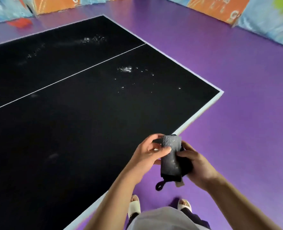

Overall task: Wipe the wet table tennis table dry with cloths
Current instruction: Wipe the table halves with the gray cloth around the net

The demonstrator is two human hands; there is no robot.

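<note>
1. Mostly you see a purple floor (pixel 228 83), and it goes all around the black surface (pixel 67 133).
2. That surface is big and dark, with a pale edge and a thin white line (pixel 87 70) across it.
3. Bright orange and blue boards (pixel 220 7) stand on the floor, far past the surface.
4. Two bare arms reach out over the floor, just beside the near edge of the surface.
5. The left hand (pixel 151 151) has its fingers bent, and its thumb and fingers pinch the top part of the cloth (pixel 170 160).
6. The right hand (pixel 197 163) has its fingers curled round the other side of the same cloth.
7. The cloth is dark grey and folded up. It is held in the air just off the surface edge. A little loop (pixel 159 185) hangs from its bottom.
8. Two pale slippers (pixel 134 206) stand on the floor, close to the surface edge.
9. Small shiny water drops (pixel 126 69) sit on the surface, some on each side of the white line.
</note>
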